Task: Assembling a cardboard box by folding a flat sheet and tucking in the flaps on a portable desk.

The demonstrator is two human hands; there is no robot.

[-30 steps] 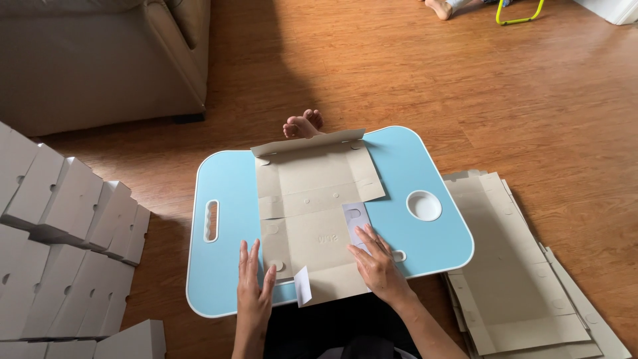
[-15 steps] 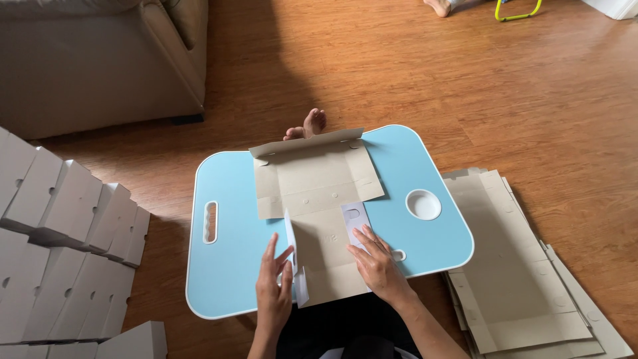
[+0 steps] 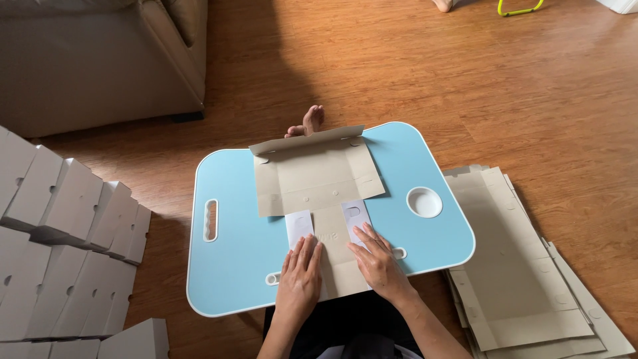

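Observation:
A flat brown cardboard box blank (image 3: 318, 178) lies on a light blue lap table (image 3: 232, 252). Its far flap stands up a little. Two side flaps, white on their upper face, are folded inward over the near panel. My left hand (image 3: 300, 279) presses flat on the left white flap (image 3: 299, 229). My right hand (image 3: 377, 260) presses flat on the right white flap (image 3: 354, 214). Neither hand grips anything; the fingers lie spread on the card.
A stack of flat cardboard blanks (image 3: 525, 272) lies on the wooden floor to the right. Several folded white boxes (image 3: 60, 246) are piled at the left. A grey sofa (image 3: 100, 60) stands at the back left. My bare foot (image 3: 310, 121) shows beyond the table.
My left hand has folded the left side flap up and over onto the near panel. Both flaps now lie flat, white side up, under my two hands.

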